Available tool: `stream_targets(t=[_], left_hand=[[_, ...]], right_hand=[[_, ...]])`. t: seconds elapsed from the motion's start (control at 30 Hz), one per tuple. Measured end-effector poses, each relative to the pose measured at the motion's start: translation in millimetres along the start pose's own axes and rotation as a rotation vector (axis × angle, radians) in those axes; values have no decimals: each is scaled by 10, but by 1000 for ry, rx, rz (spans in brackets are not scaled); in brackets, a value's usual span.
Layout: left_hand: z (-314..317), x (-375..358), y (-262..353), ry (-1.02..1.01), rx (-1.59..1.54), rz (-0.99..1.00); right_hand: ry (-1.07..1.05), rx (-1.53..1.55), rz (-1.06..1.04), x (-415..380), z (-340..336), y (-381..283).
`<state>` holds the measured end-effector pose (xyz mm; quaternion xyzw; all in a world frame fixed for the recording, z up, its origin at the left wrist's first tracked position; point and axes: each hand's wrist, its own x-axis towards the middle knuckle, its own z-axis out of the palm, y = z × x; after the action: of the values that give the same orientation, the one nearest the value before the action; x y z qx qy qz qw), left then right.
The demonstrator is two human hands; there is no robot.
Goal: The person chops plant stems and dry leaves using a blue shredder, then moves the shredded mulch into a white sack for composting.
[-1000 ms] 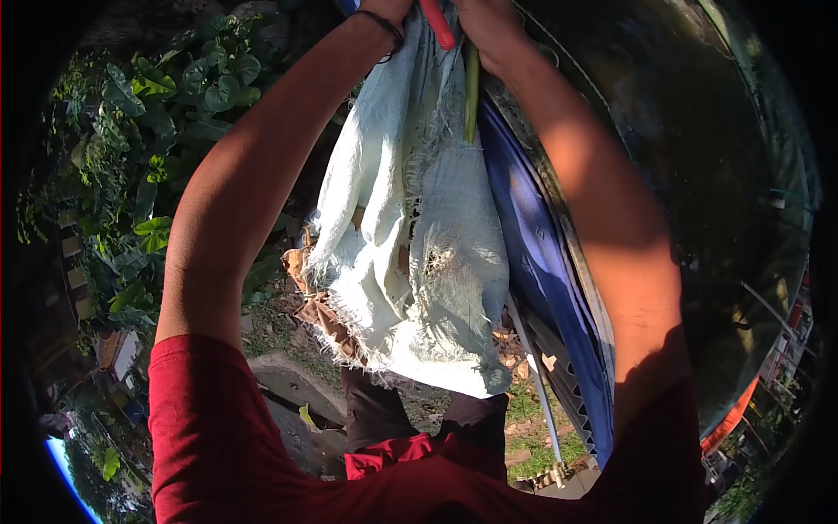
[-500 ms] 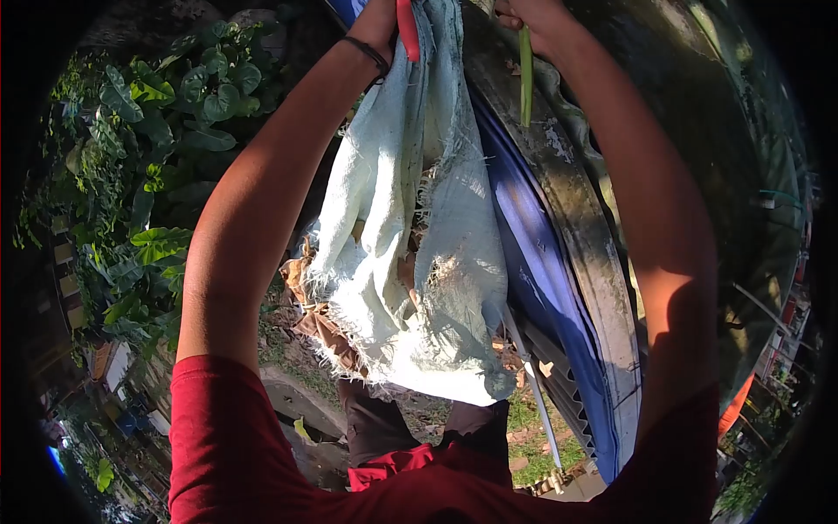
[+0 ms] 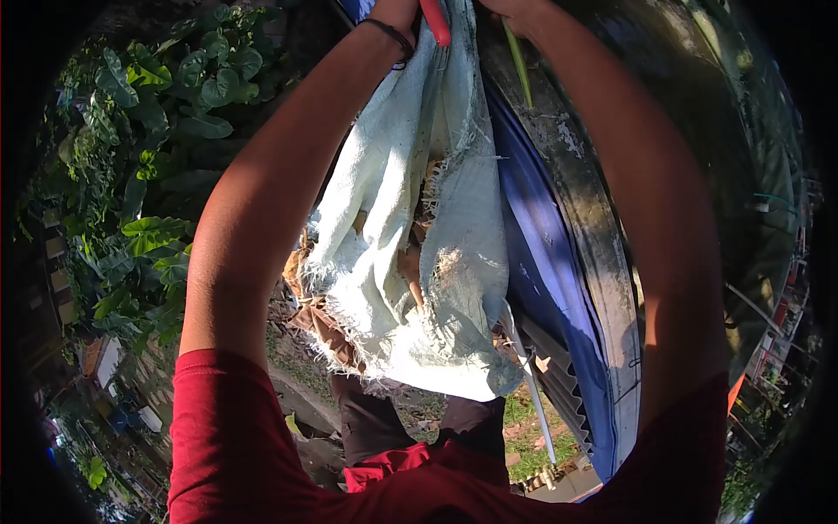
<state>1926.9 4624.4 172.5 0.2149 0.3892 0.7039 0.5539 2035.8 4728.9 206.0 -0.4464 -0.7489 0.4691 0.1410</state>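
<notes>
A frayed white woven sack [image 3: 384, 210] hangs in front of me, with dry brown leaves [image 3: 327, 332] showing through its torn lower side and openings. My left hand [image 3: 397, 12], at the top edge, is closed at the sack's gathered upper end. A red handle [image 3: 435, 22] sticks down beside that hand; the rest of it is out of view. My right hand [image 3: 509, 7] is closed on a green stalk [image 3: 518, 65] that points downward, just right of the sack. The fingers of both hands are partly cut off by the frame.
Leafy green plants [image 3: 218, 87] grow at the left. Right of the sack run a blue sheet [image 3: 546, 236] and a weathered grey edge [image 3: 602, 253]. A thin pale pole [image 3: 537, 402] slants below, near grass [image 3: 524, 428]. A dark surface [image 3: 681, 113] lies at the right.
Both hands have shifted up in the view, the left also rightward and the right leftward, closer together. The red handle and the sack's top have moved right; the green stalk tilts more.
</notes>
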Motion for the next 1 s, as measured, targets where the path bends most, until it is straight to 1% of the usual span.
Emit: stream_targets(t=[0.03,0.1,0.13,0.23,0.27,0.3,0.33,0.37,0.4,0.43,0.5,0.53,0.57,0.6,0.63,0.7,0.77,0.83,0.87,0.9,0.97,1.0], left_hand=[[11,-3,1,-7,1,5],[56,-167,-4,-3,-29,-18],[91,-200,22,1,-27,-23],[151,-185,69,-12,-26,0],[198,-218,81,16,-3,23],[219,-259,63,47,19,43],[217,-331,50,49,19,42],[176,-408,51,-14,-36,-9],[175,-501,93,-83,-90,-59],[145,-641,147,-85,-84,-60],[121,-1082,339,-20,676,323],[80,-1250,330,-21,680,323],[-2,-1417,248,14,493,220],[-86,-1580,221,48,303,121],[-185,-1798,272,68,258,37],[-595,-2166,356,150,117,-152],[-714,-2522,441,361,63,-202],[-949,-2878,639,231,303,-324],[-1001,-3043,675,200,375,-355],[-1233,-3200,746,257,485,-464],[-1160,-3562,1003,401,440,-429],[-1296,-3741,1076,438,409,-380]], right_hand=[[7,-1,-5,41,6,42],[-13,157,43,15,86,62],[-16,161,47,11,128,74],[126,-158,-102,-1,194,23],[188,-111,-77,72,242,79],[187,-113,-74,111,257,120],[62,244,-38,152,264,152],[-66,605,-4,219,282,179],[45,105,-116,276,264,188],[48,111,-117,293,256,231],[121,-55,-252,115,235,195],[-21,24,-183,-2,126,96],[-21,24,-182,-69,66,129],[-37,169,-82,-123,9,163],[-56,312,24,-201,-42,201],[-41,492,-26,-743,-220,87],[12,475,-2,-1140,-384,38],[-86,576,-113,-1659,-512,30],[-79,625,-82,-1909,-562,23],[-77,674,-39,-2191,-580,39],[-54,628,81,-2717,-620,56],[-57,637,112,-2967,-636,68]])
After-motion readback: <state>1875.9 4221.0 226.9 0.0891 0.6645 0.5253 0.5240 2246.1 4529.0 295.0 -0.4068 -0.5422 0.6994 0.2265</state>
